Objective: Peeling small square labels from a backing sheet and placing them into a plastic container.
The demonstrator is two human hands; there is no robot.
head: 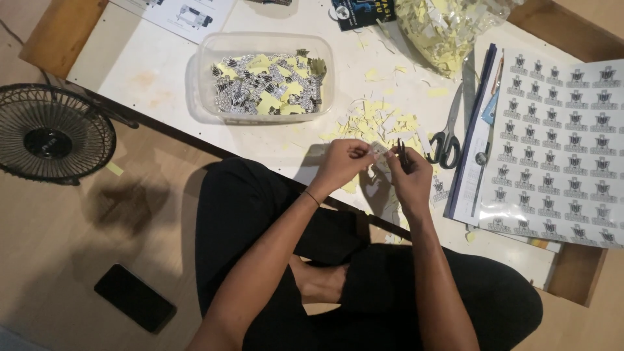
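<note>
White small sticker point(379, 150) pinched by left hand point(342, 162); right hand point(411, 177) grips dark tweezers point(402, 156); printed label sheet point(565, 146) at right.

A white low bench point(149, 65) seen from above. Bare surface lies open at its left end, left of a clear plastic tub point(263, 77) filled with cut stickers. Between the tub and black-handled scissors point(447, 140), a scatter of yellow paper scraps point(380, 123) covers the surface. A plastic bag of scraps point(448, 26) crowds the far edge. Sticker sheets point(559, 143) cover the right end. On the floor, a small black fan point(52, 133) stands left, a dark phone point(134, 298) near it.
</note>
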